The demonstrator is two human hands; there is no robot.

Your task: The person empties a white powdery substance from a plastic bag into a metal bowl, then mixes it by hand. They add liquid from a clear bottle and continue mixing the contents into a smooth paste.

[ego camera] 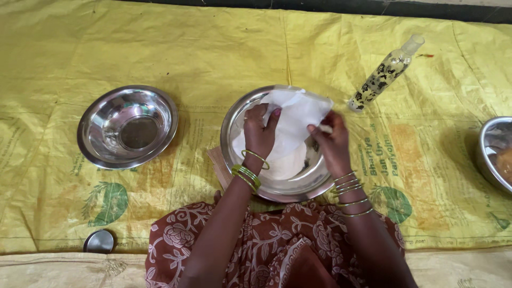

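Both hands worked over a steel bowl (250, 176) set on a yellow woven mat (224, 53), just in front of the person's knees. The left hand (260, 133) lay palm down on a clear plastic bag (296, 117) of white flour, its fingers curled and pressed onto the film – closed on the bag rather than spread flat. The right hand (330, 141) pinched the bag's right edge between thumb and fingertips, the remaining fingers folded in. The bag was tipped over the bowl, its upper end reaching the far rim, and a mound of white flour (288, 162) sat in the bowl beneath it.

To the left, well apart, stood an empty steel bowl (127, 127). A clear bottle (385, 73) holding dark seeds lay tilted on the mat beyond the right hand – near the bowl but not touching it. Another steel dish (493, 152) showed at the right edge, and a small round lid (99, 241) lay near the left knee.
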